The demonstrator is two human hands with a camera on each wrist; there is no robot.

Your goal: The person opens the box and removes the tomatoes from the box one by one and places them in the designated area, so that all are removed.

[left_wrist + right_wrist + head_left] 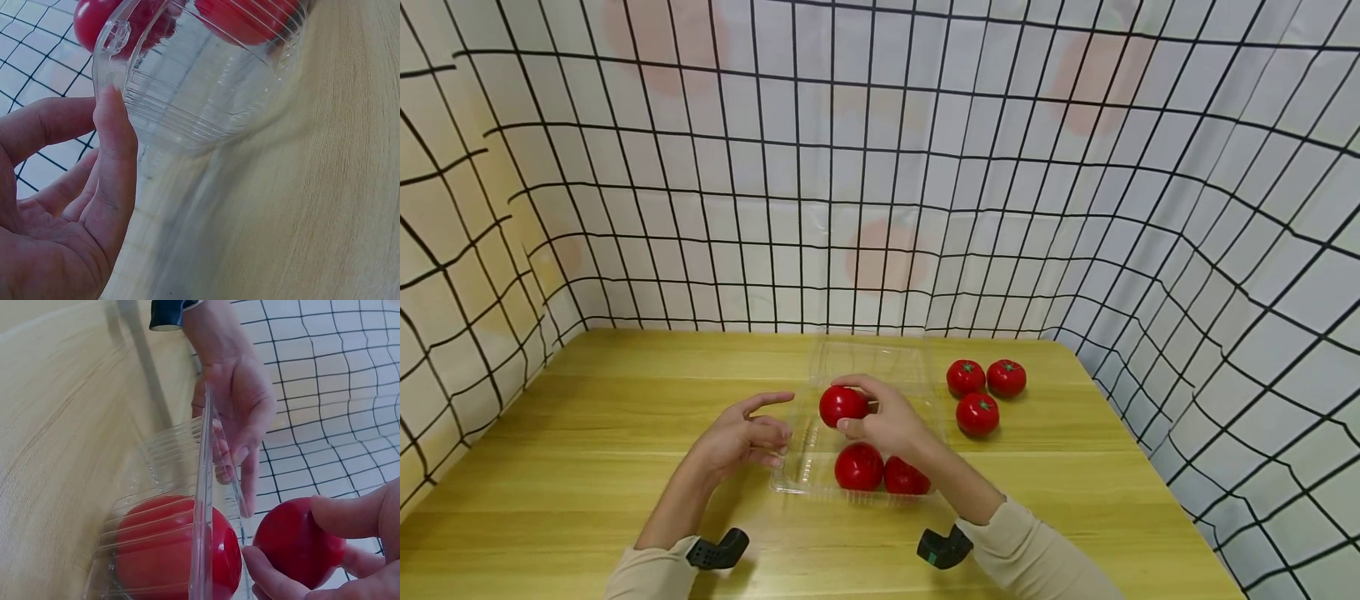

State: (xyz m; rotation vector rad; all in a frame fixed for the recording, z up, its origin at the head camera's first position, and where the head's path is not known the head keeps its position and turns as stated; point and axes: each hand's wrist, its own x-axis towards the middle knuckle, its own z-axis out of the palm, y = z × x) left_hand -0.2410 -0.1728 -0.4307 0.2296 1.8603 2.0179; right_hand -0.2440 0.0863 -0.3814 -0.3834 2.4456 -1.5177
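a person in pale sleeves [1037,554] reaches over a wood-grain counter [820,550]; a small black device [718,550] sits at each wrist. past the wrists is an open, clear plastic box [790,490], with two red tomatoes [859,467] inside, side by side along its near edge, toward the right corner.

the left hand [741,437] is at the left side of the box, its fingers bent and spread. in the left wrist view a fingertip meets the clear rim; whether the fingers pinch it cannot be told.

the right hand [887,417] comes in from the right, thumb and fingers clamped round a third tomato [841,406], which it holds over the box, farther back than the two inside.

to the right of the box, on the counter, stand three more tomatoes [977,415] with green tops: one nearer, two just behind it. the lid [872,362] lies folded back at the far side of the box. beyond rises a black wire grid [830,250] before a whitish sheet [1000,192] with faint pink spots.
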